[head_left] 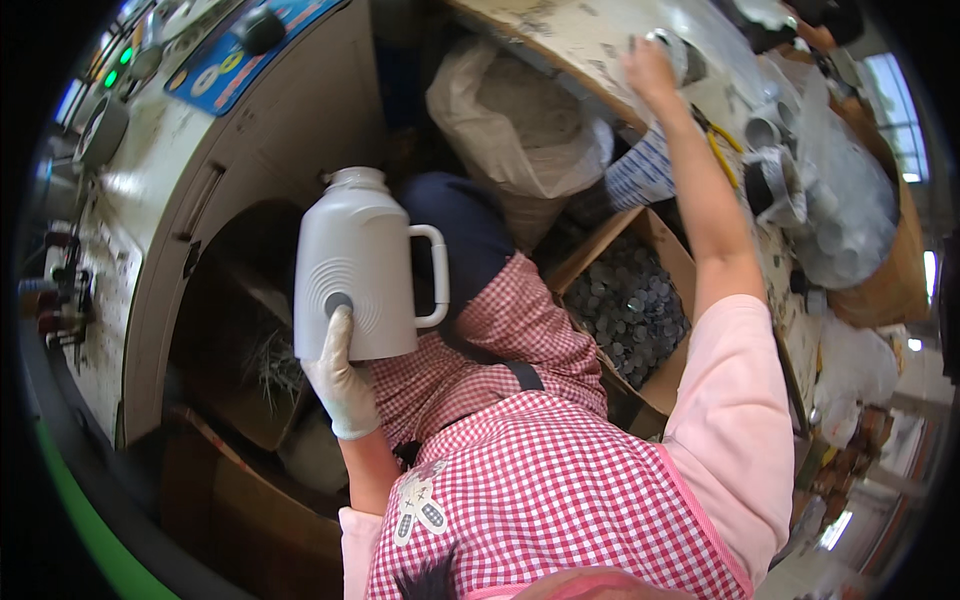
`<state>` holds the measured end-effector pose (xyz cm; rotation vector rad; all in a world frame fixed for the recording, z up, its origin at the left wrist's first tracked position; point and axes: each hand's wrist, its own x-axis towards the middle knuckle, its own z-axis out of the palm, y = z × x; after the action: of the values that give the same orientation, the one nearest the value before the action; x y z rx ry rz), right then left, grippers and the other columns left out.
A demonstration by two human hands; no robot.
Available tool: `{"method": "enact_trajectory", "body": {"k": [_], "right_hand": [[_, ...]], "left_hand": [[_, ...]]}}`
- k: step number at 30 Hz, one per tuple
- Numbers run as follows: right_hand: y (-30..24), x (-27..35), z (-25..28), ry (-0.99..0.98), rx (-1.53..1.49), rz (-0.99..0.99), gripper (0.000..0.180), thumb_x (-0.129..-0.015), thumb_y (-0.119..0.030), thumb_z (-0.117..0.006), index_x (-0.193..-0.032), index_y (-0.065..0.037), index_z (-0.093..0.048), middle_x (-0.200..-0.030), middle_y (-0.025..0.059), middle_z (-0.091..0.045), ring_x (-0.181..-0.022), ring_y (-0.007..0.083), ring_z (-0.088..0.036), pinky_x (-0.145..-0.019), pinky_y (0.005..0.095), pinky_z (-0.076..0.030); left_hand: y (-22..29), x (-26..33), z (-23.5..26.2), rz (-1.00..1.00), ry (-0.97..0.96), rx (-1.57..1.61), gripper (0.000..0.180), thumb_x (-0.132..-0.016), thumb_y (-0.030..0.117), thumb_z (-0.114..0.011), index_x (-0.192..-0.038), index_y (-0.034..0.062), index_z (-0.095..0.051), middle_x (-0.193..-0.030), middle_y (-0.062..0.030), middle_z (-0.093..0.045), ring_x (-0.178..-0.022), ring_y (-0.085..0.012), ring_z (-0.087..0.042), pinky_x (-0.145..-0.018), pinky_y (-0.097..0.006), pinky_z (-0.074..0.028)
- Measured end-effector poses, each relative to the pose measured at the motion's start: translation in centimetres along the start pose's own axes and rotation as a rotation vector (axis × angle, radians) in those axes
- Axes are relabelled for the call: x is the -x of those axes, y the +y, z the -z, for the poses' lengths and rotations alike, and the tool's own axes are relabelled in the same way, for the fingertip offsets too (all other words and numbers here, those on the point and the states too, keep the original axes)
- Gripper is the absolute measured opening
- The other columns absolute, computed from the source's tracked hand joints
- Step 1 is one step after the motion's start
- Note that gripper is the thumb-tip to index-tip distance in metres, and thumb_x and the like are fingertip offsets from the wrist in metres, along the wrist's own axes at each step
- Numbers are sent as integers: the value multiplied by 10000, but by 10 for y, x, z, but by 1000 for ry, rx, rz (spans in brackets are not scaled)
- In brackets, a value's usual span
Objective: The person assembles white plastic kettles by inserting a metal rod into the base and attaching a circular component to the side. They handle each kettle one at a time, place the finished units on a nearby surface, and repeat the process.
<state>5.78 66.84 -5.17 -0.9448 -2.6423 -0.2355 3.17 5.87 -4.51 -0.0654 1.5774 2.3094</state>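
A light grey plastic jug body (350, 250), with a side handle and a short round neck, stands upright at my lap. My left hand (342, 385), in a thin white glove, is closed on its lower left side. One fingertip lies at a dark round disc (340, 303) amid raised rings on the jug's wall. My bare right hand (652, 75) is stretched out to the far worktop (560, 25), beside a small grey-white cylindrical piece (680, 58). Its fingers are small and blurred, so whether they grip that piece is unclear.
An open carton (650, 235) of dark round discs sits right of my legs, near a white sack (520, 110). Yellow-handled pliers (722, 150) and a clear bag of cups (840, 210) lie on the right. A cabinet (250, 150) and another carton (240, 500) are on the left.
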Motion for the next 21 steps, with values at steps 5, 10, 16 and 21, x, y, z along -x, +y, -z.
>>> {"method": "enact_trajectory", "body": {"k": [5, 10, 16, 21], "right_hand": [[49, -47, -44, -37, 53, 173, 316, -914, -224, -558, -961, 48, -712, -936, 284, -710, -897, 478, -690, -799, 571, -532], [-93, 16, 61, -557, -1535, -216, 391, -1077, -250, -540, -1364, 12, -584, -855, 4, -590, -642, 82, -524, -565, 230, -441], [-267, 208, 180, -921, -1304, 414, 383, -1062, -104, -528, -1438, -83, -600, -832, 5, -619, -640, 52, -508, -569, 197, -431], [-310, 253, 188, -587, -1027, 768, 419, -998, 6, -604, -1405, -89, -635, -1150, 175, -734, -919, 269, -734, -814, 319, -579]], "left_hand": [[-2, 3, 13, 90, 18, 27, 358, -1003, 93, -619, -1319, -74, -625, -1291, -116, -670, -1234, -190, -616, -1109, -359, -444], [12, 11, 21, -33, -50, -94, 326, -981, 45, -617, -1282, -81, -621, -1207, -155, -707, -1144, -252, -688, -989, -359, -558], [31, 26, 3, 203, -57, 345, 406, -1018, 149, -596, -1351, -76, -541, -1186, -181, -702, -1055, -248, -728, -883, -360, -631], [35, 38, 5, 205, -79, 267, 399, -1053, 166, -565, -1377, -58, -504, -1233, -181, -665, -1057, -246, -722, -867, -376, -642]]}}
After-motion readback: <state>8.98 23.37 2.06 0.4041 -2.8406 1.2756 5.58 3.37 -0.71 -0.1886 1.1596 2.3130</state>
